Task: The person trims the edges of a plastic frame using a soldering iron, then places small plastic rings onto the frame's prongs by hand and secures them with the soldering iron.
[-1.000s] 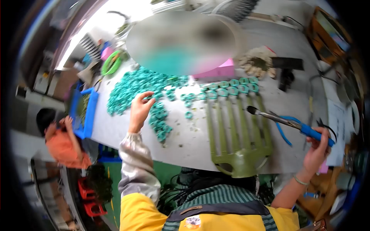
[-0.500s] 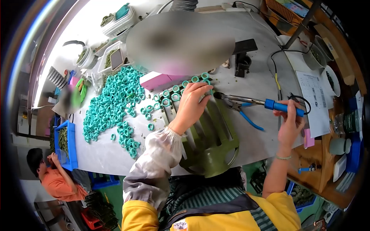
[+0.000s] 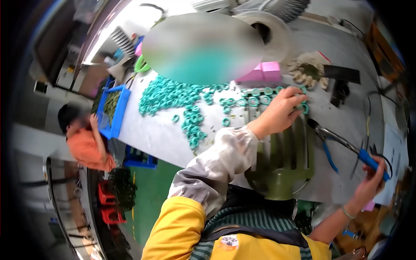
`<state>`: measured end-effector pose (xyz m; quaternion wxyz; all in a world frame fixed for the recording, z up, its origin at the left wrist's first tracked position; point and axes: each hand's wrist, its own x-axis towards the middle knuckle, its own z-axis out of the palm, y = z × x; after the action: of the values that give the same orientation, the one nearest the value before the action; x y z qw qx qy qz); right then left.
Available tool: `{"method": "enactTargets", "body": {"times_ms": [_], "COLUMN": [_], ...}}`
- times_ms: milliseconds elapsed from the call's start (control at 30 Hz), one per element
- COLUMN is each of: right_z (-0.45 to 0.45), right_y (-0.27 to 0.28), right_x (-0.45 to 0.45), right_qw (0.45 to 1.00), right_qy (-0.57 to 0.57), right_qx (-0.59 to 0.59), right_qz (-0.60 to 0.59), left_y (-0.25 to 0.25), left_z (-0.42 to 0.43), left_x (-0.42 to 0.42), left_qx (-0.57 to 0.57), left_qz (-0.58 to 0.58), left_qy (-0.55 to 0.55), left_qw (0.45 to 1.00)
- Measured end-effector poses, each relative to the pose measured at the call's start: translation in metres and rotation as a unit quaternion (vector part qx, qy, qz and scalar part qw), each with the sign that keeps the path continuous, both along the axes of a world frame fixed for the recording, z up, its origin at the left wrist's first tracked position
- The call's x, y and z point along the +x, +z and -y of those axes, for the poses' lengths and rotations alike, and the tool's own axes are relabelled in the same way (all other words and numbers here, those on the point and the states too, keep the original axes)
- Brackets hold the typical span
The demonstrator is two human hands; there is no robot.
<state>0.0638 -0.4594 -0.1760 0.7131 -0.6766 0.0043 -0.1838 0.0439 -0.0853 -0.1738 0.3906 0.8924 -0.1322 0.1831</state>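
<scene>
My left hand (image 3: 281,112) reaches over the right end of the rows of teal rings (image 3: 253,101), at the top of a green slatted frame (image 3: 281,173). Its fingers are bent and close together at a ring; what they pinch is hidden. My right hand (image 3: 372,180) is wrapped round the blue handle of a soldering iron (image 3: 346,145), whose dark tip points toward the frame. Left of the rows lies a large pile of loose teal rings (image 3: 169,96). Blue-handled pliers (image 3: 330,156) lie under the iron.
A pink box (image 3: 271,71), a work glove (image 3: 308,69) and a black stand (image 3: 340,91) are behind the frame. At the left, a person in orange (image 3: 89,145) sits beside a blue tray (image 3: 115,110). A blurred oval covers the top middle.
Since a second ago my left hand has moved from beside the loose pile to the right end of the ring rows. The view has swung back and forth. My right hand still holds the iron.
</scene>
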Motion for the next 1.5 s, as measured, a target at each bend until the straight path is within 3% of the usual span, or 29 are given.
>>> {"method": "enactTargets", "body": {"times_ms": [33,67,100,133,200,233,300,367,400,500,533,633,733,833,967,1033,1067,1333,1500], "right_z": [-0.006,-0.005,-0.003,-0.004,-0.008,-0.012,-0.021,-0.028,-0.033,-0.048,-0.054,-0.07,-0.089,-0.117,-0.148,-0.159,-0.164,-0.191,-0.182], "right_y": [0.006,0.008,0.009,0.009,0.01,0.011,0.013,0.013,0.015,0.024,0.028,0.036,0.039,0.042,0.038,0.033,0.03,0.011,0.023], "right_x": [-0.005,-0.007,-0.008,-0.008,-0.012,-0.014,-0.016,-0.017,-0.018,-0.024,-0.027,-0.036,-0.044,-0.054,-0.059,-0.06,-0.06,-0.047,-0.05], "right_qw": [1.0,0.999,0.999,0.999,1.0,0.999,0.999,0.999,0.999,0.999,0.998,0.998,0.994,0.992,0.985,0.983,0.982,0.97,0.975], "right_qy": [-0.01,-0.004,-0.002,0.009,0.027,0.032,0.044,0.051,0.052,0.051,0.056,0.065,0.109,0.113,0.161,0.179,0.183,0.22,0.214], "right_qx": [-0.025,-0.03,-0.037,-0.029,-0.013,-0.011,-0.008,-0.006,-0.006,-0.007,0.001,0.015,0.026,0.048,0.053,0.046,0.047,0.092,0.052], "right_qz": [0.008,0.01,0.011,0.009,0.006,0.002,-0.006,-0.003,-0.004,-0.01,-0.009,-0.006,0.001,-0.027,-0.024,-0.012,-0.02,-0.046,-0.03], "left_y": [0.012,0.019,0.024,0.017,0.016,0.008,-0.014,-0.016,-0.021,-0.027,-0.031,-0.034,-0.012,0.012,0.013,0.007,0.008,-0.013,-0.012], "left_z": [-0.013,-0.041,-0.068,-0.107,-0.187,-0.224,-0.269,-0.268,-0.269,-0.271,-0.27,-0.28,-0.248,-0.183,-0.115,-0.109,-0.106,-0.103,-0.103], "left_x": [-0.011,-0.023,-0.044,-0.059,-0.115,-0.146,-0.198,-0.218,-0.219,-0.232,-0.236,-0.25,-0.234,-0.193,-0.145,-0.13,-0.124,-0.102,-0.1], "left_qx": [-0.057,-0.027,-0.115,-0.035,0.152,0.249,0.374,0.321,0.261,0.199,0.126,0.094,-0.068,-0.057,-0.185,-0.101,0.049,0.113,0.125], "left_qz": [-0.02,0.004,-0.055,-0.008,-0.064,-0.138,-0.143,-0.242,-0.227,-0.254,-0.215,-0.186,-0.209,-0.157,-0.141,-0.122,-0.053,-0.029,-0.03], "left_qy": [0.01,0.034,0.121,0.211,0.346,0.386,0.372,0.363,0.368,0.417,0.438,0.463,0.451,0.305,0.159,0.13,0.143,0.116,0.106], "left_qw": [0.998,0.999,0.984,0.977,0.924,0.877,0.837,0.84,0.863,0.85,0.864,0.861,0.865,0.938,0.96,0.979,0.987,0.986,0.986]}}
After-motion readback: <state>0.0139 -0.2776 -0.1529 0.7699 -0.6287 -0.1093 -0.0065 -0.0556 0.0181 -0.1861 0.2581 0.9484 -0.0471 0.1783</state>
